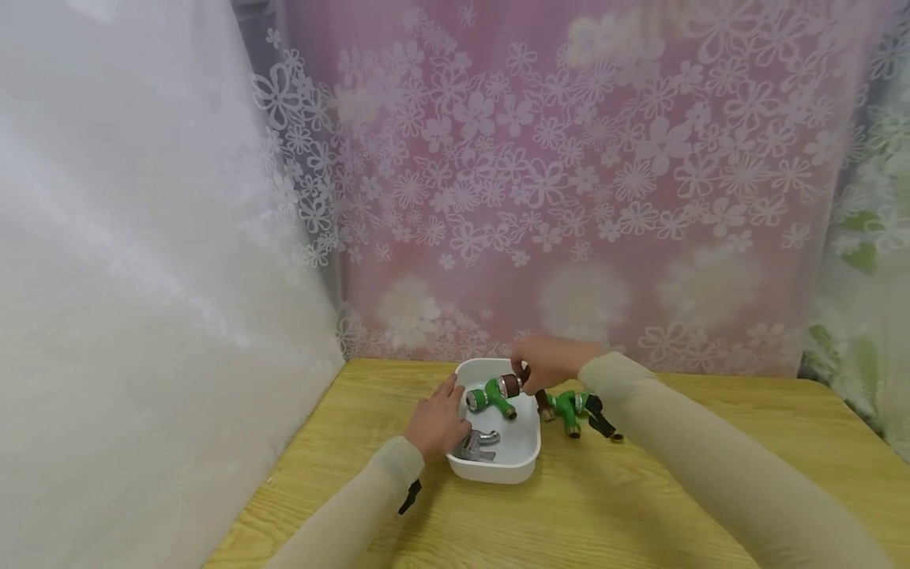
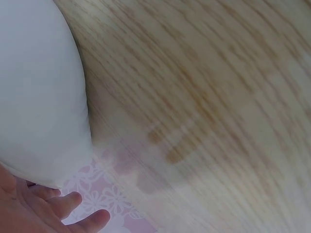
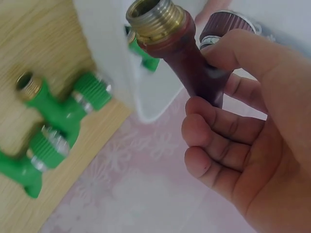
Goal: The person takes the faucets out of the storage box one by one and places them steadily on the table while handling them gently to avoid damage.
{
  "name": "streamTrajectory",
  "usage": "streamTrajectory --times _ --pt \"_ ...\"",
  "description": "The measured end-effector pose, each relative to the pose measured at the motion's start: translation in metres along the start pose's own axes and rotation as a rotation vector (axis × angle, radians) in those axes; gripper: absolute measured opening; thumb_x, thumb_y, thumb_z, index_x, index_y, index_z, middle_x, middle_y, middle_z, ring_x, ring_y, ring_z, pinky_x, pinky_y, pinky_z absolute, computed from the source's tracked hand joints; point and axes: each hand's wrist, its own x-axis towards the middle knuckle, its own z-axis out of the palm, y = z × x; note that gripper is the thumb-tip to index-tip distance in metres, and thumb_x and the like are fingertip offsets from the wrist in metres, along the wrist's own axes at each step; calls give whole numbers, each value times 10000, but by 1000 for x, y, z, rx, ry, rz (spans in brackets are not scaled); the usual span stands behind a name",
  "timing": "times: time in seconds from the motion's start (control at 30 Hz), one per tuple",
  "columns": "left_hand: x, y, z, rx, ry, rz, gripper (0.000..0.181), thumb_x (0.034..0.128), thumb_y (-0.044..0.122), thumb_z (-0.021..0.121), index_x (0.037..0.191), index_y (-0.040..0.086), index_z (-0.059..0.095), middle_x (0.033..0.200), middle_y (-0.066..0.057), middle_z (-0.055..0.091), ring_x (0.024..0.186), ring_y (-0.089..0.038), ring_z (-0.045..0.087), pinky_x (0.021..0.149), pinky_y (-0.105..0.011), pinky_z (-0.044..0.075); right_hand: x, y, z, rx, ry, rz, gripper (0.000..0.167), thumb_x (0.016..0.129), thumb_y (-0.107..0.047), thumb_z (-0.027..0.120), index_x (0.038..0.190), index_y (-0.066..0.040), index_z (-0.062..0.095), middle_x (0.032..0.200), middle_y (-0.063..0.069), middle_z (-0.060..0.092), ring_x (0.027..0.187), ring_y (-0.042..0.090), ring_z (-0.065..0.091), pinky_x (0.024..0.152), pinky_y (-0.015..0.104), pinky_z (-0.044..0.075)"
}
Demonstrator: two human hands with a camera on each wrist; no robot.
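Observation:
My right hand (image 1: 550, 363) is above the right side of a white plastic basin (image 1: 494, 472). It holds a dark reddish-brown tap (image 3: 192, 73) between thumb and fingers; the tap's brass threaded end points away from the palm. My left hand (image 1: 437, 423) rests on the basin's left rim, and its fingers (image 2: 63, 206) extend loosely past the wall in the left wrist view. A green tap (image 1: 495, 393) appears over the basin's far half, next to the brown tap's ribbed knob. Inside, near the left hand, lies a chrome tap (image 1: 478, 446).
Just right of the basin, green taps (image 3: 60, 114) lie on the wooden table (image 1: 618, 506), with a black tap (image 1: 603, 419) beside them. A pink flowered curtain (image 1: 569, 197) hangs behind the table, and a white sheet (image 1: 142, 316) hangs at the left.

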Motion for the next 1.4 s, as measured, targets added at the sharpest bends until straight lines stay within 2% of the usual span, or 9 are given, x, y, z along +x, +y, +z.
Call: streamTrajectory --times 0.27,0.37,0.53,0.73,0.97,1.07,1.23,1.4 --pt "-1 0 -4 -13 -2 -4 667 945 361 593 1526 80 423 1668 -100 248 1497 -297 337 1087 -583 422 -32 32 -4 26 -9 42 90 881 -155 735 959 -165 692 913 -34 660 754 140 565 672 331 476" --pt "-2 1 -4 -7 -5 -2 664 948 361 590 1525 79 425 1667 -104 250 1494 -300 341 1084 -586 423 -44 44 -1 46 -26 59 93 901 -143 712 988 -155 685 929 -31 649 750 140 550 667 327 462" --pt "-4 2 -3 -10 -3 1 661 952 360 579 1529 79 422 1666 -111 250 1493 -309 342 1086 -578 423 -58 65 9 37 -16 70 69 887 -111 703 936 -151 676 858 -19 611 678 114 476 617 306 397" --pt "-10 -2 0 -32 -24 -11 656 970 387 556 1531 75 419 1676 -105 225 1501 -312 327 1094 -578 416 -71 85 20 82 -19 96 83 878 -95 702 943 -137 673 879 -1 597 644 102 434 594 297 360" --pt "-7 -6 2 -19 -3 1 660 958 376 587 1524 74 431 1670 -106 240 1484 -309 361 1074 -590 429 -83 112 28 95 26 86 42 886 -97 708 927 -103 698 857 -14 597 643 80 446 600 287 373" --pt "-5 -5 1 -23 -17 12 661 964 379 577 1533 81 420 1674 -100 230 1486 -303 358 1073 -589 431 -90 123 33 90 26 112 77 885 -86 707 954 -120 708 897 -13 616 675 89 480 618 296 394" --pt "0 -1 -1 -30 4 13 651 960 373 573 1524 78 433 1671 -103 238 1486 -306 357 1075 -586 429 -99 137 37 99 24 161 116 877 -89 714 992 -96 698 949 26 628 720 127 507 639 322 421" --pt "0 1 -1 -12 -9 2 652 963 381 580 1527 87 431 1676 -93 227 1494 -299 344 1086 -578 424 -105 148 43 70 27 185 134 866 -109 727 997 -101 702 965 29 645 744 136 525 655 332 452"
